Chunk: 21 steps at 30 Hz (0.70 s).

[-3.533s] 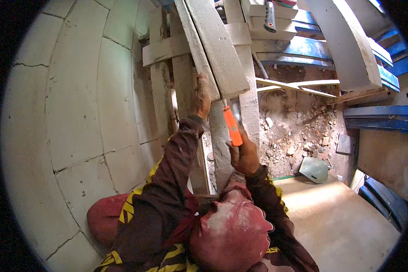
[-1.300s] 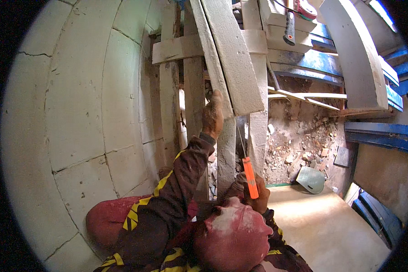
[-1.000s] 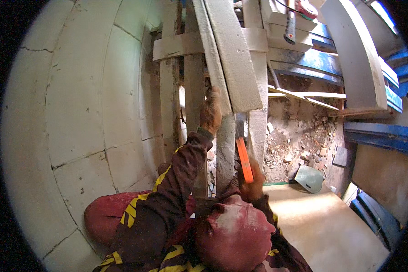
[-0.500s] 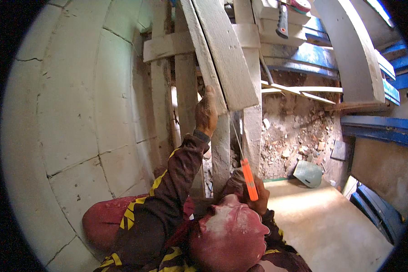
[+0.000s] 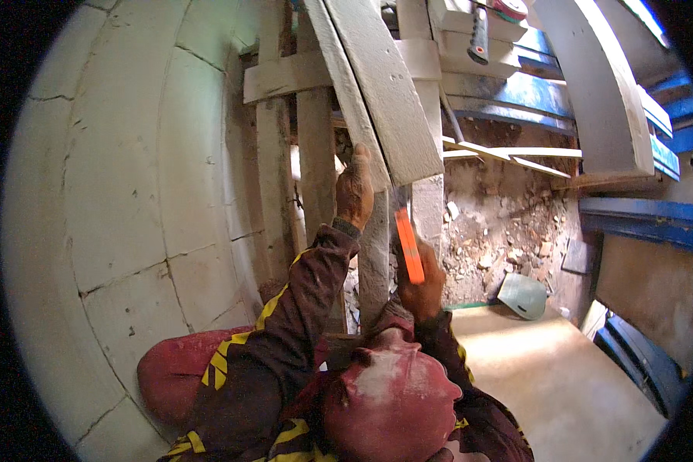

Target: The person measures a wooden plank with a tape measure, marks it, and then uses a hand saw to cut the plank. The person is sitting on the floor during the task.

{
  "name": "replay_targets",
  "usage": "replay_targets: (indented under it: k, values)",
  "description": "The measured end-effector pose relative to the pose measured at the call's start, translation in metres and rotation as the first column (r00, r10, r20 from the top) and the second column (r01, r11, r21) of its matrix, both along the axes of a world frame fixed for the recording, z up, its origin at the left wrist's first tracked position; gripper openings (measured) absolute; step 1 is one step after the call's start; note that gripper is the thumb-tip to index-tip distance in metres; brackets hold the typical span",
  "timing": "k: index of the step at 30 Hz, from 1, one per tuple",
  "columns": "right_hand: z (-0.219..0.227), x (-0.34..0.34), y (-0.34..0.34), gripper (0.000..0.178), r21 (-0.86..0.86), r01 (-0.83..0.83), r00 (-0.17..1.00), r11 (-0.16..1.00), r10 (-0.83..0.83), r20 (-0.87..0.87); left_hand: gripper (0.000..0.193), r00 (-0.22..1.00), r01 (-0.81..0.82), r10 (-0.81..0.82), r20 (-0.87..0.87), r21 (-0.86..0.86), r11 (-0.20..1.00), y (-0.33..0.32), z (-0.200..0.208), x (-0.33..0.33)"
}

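A long pale grey block [image 5: 381, 92], which looks like light concrete, lies across supports and has a dark slit running along its length. My left hand [image 5: 355, 189] rests against the narrow strip left of the slit, thumb on top and the other fingers mostly hidden. My right hand [image 5: 425, 273] is wrapped around the orange handle of a handsaw [image 5: 409, 245]. The saw's thin blade goes into the near end of the slit, and little of it shows. Close below my right hand are my knees in dusty maroon cloth [image 5: 389, 393].
Pale upright supports and a crosspiece [image 5: 285, 81] stand under the block. A wall of large pale blocks [image 5: 123, 169] rises at left. Rubble [image 5: 500, 239], a green-grey scrap [image 5: 523, 296] and a tan board [image 5: 554, 369] lie at right. A dark-handled tool [image 5: 479, 38] rests on stacked blocks.
My right hand has pushed the saw forward, away from me, so most of the blade that showed is now inside the slit. My left hand stays on the block, barely shifted.
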State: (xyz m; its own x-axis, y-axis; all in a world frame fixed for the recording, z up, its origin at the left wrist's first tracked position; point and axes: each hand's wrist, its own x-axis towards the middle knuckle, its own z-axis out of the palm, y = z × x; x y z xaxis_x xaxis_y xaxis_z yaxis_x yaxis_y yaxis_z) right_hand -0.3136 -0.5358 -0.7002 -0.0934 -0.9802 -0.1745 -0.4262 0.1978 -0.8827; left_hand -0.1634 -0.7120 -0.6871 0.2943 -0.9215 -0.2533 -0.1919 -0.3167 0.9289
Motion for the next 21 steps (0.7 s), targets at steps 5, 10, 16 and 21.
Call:
replay_targets:
  k: [5,10,16,21]
  values:
    - [0.0,0.008,-0.003,0.049,-0.133,0.009,0.995,0.991,0.005,0.099,0.06,0.999,0.047,-0.046,-0.019,0.066,0.997,0.002,-0.007,0.017]
    - [0.015,0.008,-0.01,0.048,-0.088,0.001,0.994,0.996,0.008,0.106,0.082,0.994,0.088,-0.092,-0.053,-0.073,0.993,0.003,-0.027,0.013]
    - [0.002,0.019,-0.044,0.045,-0.159,0.01,0.988,0.987,0.014,0.153,0.069,0.991,0.114,-0.105,-0.088,0.102,0.988,-0.03,0.028,0.019]
    - [-0.007,0.023,-0.047,0.033,-0.142,-0.008,0.957,0.99,0.048,0.285,0.082,1.0,0.014,-0.015,0.003,0.155,0.988,-0.109,0.034,0.029]
